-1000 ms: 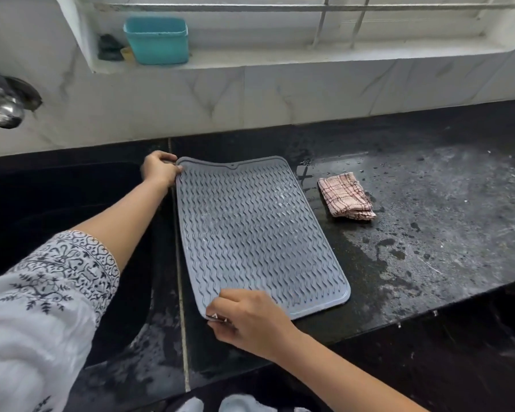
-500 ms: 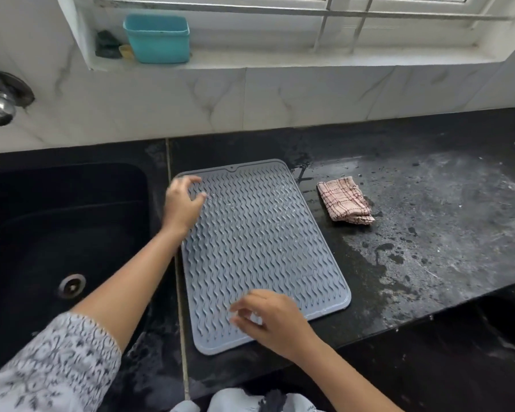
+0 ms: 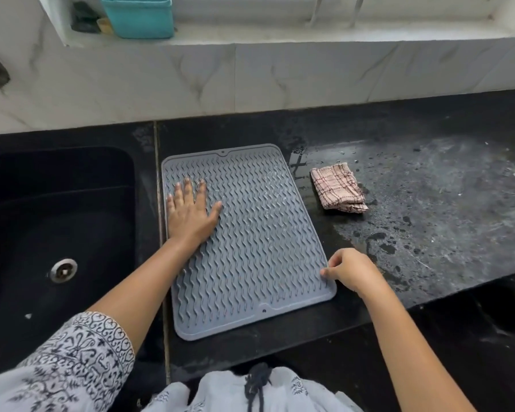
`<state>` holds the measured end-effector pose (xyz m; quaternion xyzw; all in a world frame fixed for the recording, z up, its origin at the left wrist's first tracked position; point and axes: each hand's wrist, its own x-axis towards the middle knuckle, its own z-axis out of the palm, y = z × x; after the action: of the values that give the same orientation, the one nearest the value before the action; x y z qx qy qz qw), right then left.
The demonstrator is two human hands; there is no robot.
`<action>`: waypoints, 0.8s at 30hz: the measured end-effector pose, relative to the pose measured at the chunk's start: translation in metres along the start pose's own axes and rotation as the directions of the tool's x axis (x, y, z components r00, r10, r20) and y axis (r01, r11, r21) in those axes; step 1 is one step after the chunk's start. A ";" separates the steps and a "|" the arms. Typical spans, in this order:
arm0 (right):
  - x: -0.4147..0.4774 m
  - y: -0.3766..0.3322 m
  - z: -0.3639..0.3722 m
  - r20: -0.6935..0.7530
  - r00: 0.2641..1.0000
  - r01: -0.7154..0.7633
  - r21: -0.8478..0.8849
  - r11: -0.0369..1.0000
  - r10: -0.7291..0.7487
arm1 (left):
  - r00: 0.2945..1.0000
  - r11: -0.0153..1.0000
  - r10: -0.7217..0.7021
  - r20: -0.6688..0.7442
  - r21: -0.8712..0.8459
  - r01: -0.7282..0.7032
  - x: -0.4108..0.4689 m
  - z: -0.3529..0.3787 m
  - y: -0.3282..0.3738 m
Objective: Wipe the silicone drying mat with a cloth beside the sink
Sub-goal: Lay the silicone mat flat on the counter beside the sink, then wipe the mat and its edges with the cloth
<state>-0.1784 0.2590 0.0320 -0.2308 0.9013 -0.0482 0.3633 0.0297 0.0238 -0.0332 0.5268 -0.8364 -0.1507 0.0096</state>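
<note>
Pressure from my flat left grip (image 3: 191,215) pins the grey ribbed silicone mat (image 3: 256,251); right grip (image 3: 351,272), hold unclear, should fetch the pink-checked cloth (image 3: 338,188) beyond it.

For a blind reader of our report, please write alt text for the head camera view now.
A person's left hand lies flat on a grey silicone drying mat on a wet black counter beside a black sink; the curled right hand meets the mat's right edge. A folded checked cloth lies on the counter right of the mat, untouched.
</note>
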 end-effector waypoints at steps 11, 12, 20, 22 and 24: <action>-0.016 0.030 0.017 0.014 0.995 0.102 0.053 0.993 -0.103 | 0.999 0.999 0.015 -0.031 0.035 -0.014 -0.011 0.003 -0.001; -0.016 0.032 0.020 -0.028 0.994 0.103 0.032 0.994 -0.103 | 0.999 0.999 0.014 -0.033 0.034 -0.013 -0.013 0.003 0.000; -0.020 0.007 -0.005 -0.248 0.965 0.028 -0.216 0.976 -0.083 | 1.000 1.000 0.000 -0.018 -0.013 0.000 -0.011 0.001 0.000; -0.003 -0.007 -0.026 -0.443 0.874 0.126 -0.192 0.973 -0.200 | 0.999 0.997 -0.025 -0.024 -0.067 0.024 -0.007 -0.002 0.004; 0.032 -0.023 -0.044 -0.540 0.784 0.242 -0.189 0.952 -0.307 | 0.997 0.996 -0.047 -0.061 -0.085 0.041 -0.002 -0.006 0.011</action>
<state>-0.2197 0.2201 0.0500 -0.3544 0.9259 -0.1172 0.0573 0.0222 0.0286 -0.0249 0.5487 -0.8169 -0.1693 0.0545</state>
